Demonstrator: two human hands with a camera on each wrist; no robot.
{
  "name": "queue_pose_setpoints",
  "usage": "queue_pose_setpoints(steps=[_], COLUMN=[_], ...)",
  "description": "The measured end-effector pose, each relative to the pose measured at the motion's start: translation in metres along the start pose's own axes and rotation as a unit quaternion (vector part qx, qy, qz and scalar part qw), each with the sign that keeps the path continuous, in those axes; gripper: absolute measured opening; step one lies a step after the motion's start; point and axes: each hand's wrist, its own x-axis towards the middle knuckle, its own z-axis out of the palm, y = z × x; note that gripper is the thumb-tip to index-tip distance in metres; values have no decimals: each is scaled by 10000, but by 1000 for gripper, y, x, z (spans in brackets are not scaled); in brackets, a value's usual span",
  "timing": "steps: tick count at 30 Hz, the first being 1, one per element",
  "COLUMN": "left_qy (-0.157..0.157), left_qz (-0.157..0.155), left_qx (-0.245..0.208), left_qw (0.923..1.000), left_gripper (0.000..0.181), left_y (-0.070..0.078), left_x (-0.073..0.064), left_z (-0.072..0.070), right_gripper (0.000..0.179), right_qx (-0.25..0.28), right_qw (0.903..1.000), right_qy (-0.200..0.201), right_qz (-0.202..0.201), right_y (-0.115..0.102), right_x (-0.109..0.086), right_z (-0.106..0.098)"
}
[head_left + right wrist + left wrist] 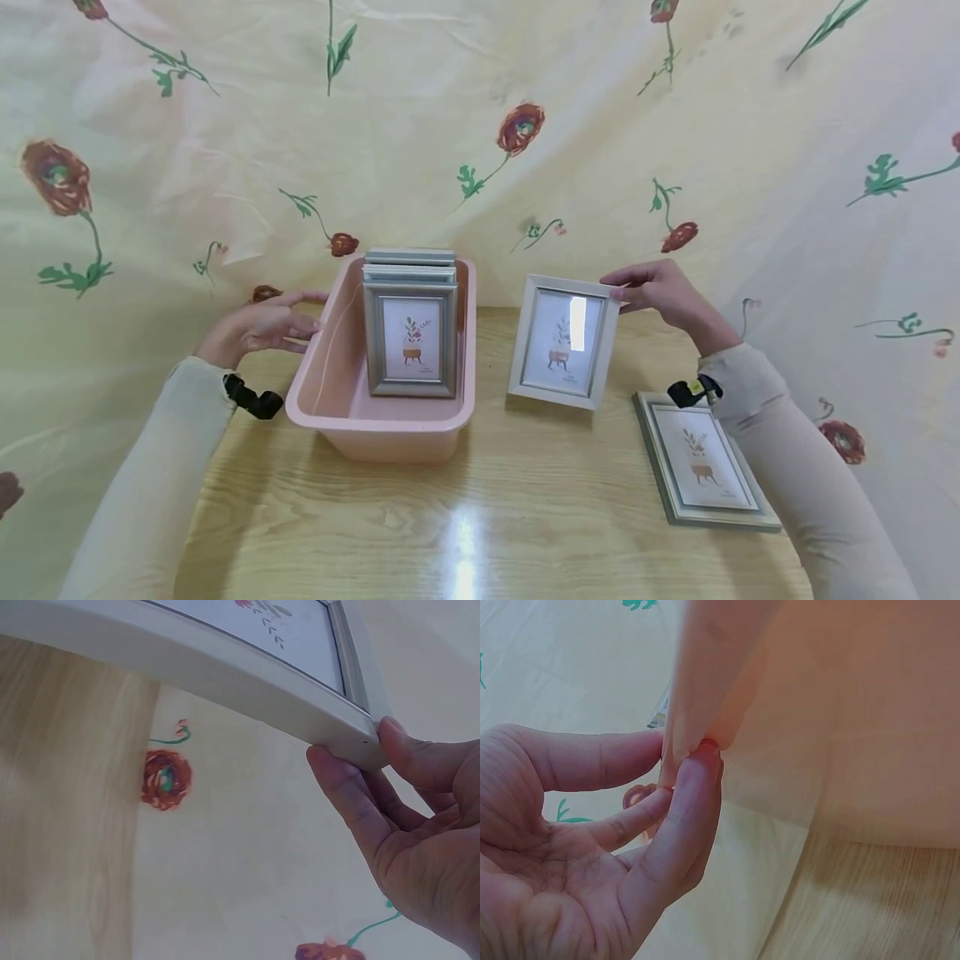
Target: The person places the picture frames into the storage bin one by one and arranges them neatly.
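Note:
A white picture frame [562,340] with a plant print tilts up over the table, its upper right corner pinched by my right hand [663,292]. In the right wrist view, thumb and fingers grip that corner of the picture frame [247,694]. My left hand [262,323] holds the left rim of a pink plastic bin [397,442]. The left wrist view shows the thumb and fingers of the left hand [607,825] pinching the bin's edge [697,682]. Inside the bin, several picture frames [411,387] stand upright, one behind another, toward its right side.
More picture frames [708,467] lie flat, apparently stacked, on the right of the wooden table [390,533], partly behind the right forearm. A cream cloth with red flowers [420,125] hangs behind the table.

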Motion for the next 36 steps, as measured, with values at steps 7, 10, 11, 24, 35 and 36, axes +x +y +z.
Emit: queue_pose_setpoints(steps=[7, 10, 11, 24, 35, 36], left_qy=[34, 49, 46, 44, 44, 51], left_qz=[-19, 3, 18, -11, 6, 0], left_qx=[-31, -8, -3, -125, -95, -92], left_qw=[10000, 10000, 10000, 9999, 9999, 9999], left_gripper=[78, 79, 79, 78, 78, 78], left_y=[1, 3, 3, 3, 3, 3], left_x=[-1, -2, -2, -2, -2, -2], left_z=[0, -1, -1, 2, 2, 2], right_gripper=[36, 36, 36, 18, 20, 20], right_qx=[288, 517, 577, 1085, 1249, 1305], right_qw=[9994, 9983, 9979, 9906, 9884, 9876], right_qy=[147, 187, 205, 574, 658, 660], right_qz=[-106, -202, -228, -611, -567, -567], right_y=[-26, -39, -43, -92, -123, -126], right_x=[3, 6, 7, 12, 20, 20], right_z=[-5, -7, -8, -14, -14, -13])
